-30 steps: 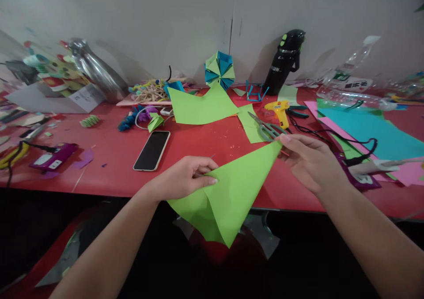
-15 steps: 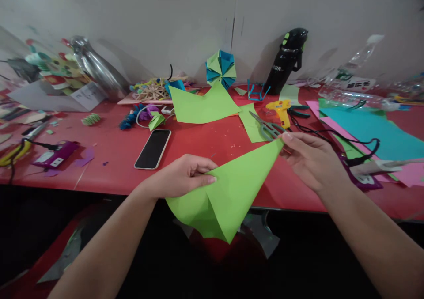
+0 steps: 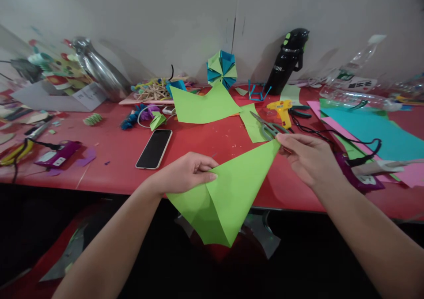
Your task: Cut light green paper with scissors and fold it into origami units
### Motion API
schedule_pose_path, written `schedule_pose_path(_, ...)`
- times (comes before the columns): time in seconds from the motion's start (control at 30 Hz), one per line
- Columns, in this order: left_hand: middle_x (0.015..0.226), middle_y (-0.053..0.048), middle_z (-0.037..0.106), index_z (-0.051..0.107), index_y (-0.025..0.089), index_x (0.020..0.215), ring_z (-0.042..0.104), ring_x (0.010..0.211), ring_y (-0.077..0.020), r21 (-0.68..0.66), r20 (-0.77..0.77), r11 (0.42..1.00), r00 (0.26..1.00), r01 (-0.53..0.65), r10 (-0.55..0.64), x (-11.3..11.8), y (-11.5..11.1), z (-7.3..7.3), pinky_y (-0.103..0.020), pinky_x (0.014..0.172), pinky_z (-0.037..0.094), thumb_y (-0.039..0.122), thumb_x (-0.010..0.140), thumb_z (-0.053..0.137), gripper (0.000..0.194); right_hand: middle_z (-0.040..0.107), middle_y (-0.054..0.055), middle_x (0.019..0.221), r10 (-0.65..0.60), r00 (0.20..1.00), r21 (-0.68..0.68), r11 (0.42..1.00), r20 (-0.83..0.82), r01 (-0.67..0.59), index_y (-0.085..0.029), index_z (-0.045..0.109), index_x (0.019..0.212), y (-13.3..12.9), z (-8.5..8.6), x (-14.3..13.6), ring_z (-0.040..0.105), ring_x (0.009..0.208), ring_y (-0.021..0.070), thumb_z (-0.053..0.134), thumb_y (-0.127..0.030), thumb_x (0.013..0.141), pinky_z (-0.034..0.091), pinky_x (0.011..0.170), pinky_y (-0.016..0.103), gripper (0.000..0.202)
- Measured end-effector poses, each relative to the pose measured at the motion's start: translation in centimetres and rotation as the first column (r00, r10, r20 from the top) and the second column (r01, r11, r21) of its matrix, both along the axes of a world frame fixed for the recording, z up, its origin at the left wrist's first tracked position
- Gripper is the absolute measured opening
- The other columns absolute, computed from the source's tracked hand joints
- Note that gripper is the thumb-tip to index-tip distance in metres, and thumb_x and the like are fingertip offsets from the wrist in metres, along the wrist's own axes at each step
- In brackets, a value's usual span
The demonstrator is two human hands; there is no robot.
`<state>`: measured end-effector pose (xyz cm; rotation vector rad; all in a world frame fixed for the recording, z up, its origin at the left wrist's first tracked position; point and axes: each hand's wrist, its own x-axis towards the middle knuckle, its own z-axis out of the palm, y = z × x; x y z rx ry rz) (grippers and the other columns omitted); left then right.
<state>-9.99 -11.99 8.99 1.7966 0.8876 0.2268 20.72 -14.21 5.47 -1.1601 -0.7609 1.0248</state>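
Observation:
A sheet of bright green paper (image 3: 238, 179) is held in front of the table's near edge, one part folded over the rest. My left hand (image 3: 185, 173) grips its upper left edge, thumb on top and fingers behind. At the upper right corner my right hand (image 3: 306, 155) pinches the paper between thumb and fingertips. Just beyond that corner lie grey-green scissors (image 3: 270, 129), partly hidden by the right hand. Another cut green sheet (image 3: 203, 104) lies behind, with a smaller green piece (image 3: 253, 126) under the scissors.
On the red table (image 3: 112, 157) are a phone (image 3: 154, 149), a yellow glue gun (image 3: 281, 111) with a black cord and a purple power strip (image 3: 357, 175). A black bottle (image 3: 286, 60) and a blue-green paper ornament (image 3: 221, 69) stand by the wall. Coloured sheets (image 3: 374, 124) lie right.
My right hand has moved slightly left with the paper's corner. The lower part of the green paper hangs a little lower, its fold more open. Both hands keep their hold.

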Motion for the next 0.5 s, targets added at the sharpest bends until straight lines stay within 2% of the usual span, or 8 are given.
schedule_pose_path(0.1,0.075,-0.001,0.066,0.07,0.015,0.103,0.056,0.062,-0.0123,0.02,-0.006,0.999,1.0,0.031,-0.031,0.0,0.4,-0.2,-0.021,0.055,0.041,0.042,0.09,0.064,0.03,0.076,0.003,0.077,-0.021,0.999,-0.019,1.0,0.029,0.022,-0.021,0.081,0.076,0.3,-0.3,0.1,0.068,0.073,0.0124,0.093,-0.027,0.062,0.055,0.066,0.026,0.02)
schedule_pose_path(0.2,0.064,0.004,0.051,0.066,0.015,0.091,0.041,0.054,-0.0086,0.045,-0.046,0.996,0.996,0.072,-0.07,0.1,0.7,-0.3,-0.021,0.051,0.033,0.041,0.092,0.062,0.025,0.075,0.003,0.077,0.007,0.998,-0.012,1.0,0.057,-0.006,-0.022,0.081,0.078,0.3,-0.3,0.1,0.068,0.074,0.0138,0.092,-0.029,0.064,0.056,0.067,0.029,0.019)
schedule_pose_path(0.3,0.062,0.006,0.037,0.059,0.016,0.083,0.029,0.054,-0.0078,0.068,-0.096,0.993,0.991,0.099,-0.092,0.1,0.9,-0.6,-0.022,0.05,0.026,0.04,0.094,0.059,0.026,0.074,0.001,0.078,0.04,0.996,0.015,0.999,0.078,-0.041,-0.024,0.08,0.078,0.2,-0.2,0.0,0.067,0.076,0.0146,0.09,-0.031,0.067,0.057,0.071,0.031,0.017)
schedule_pose_path(0.5,0.065,0.006,0.031,0.051,0.018,0.08,0.025,0.058,-0.0093,0.059,-0.103,0.99,0.987,0.129,-0.122,0.4,1.0,-1.4,-0.024,0.054,0.025,0.039,0.095,0.056,0.026,0.073,0.0,0.075,0.077,0.996,0.06,0.995,0.05,-0.08,-0.024,0.079,0.073,-0.2,0.7,-0.3,0.068,0.077,0.0139,0.092,-0.033,0.064,0.058,0.079,0.031,0.018)
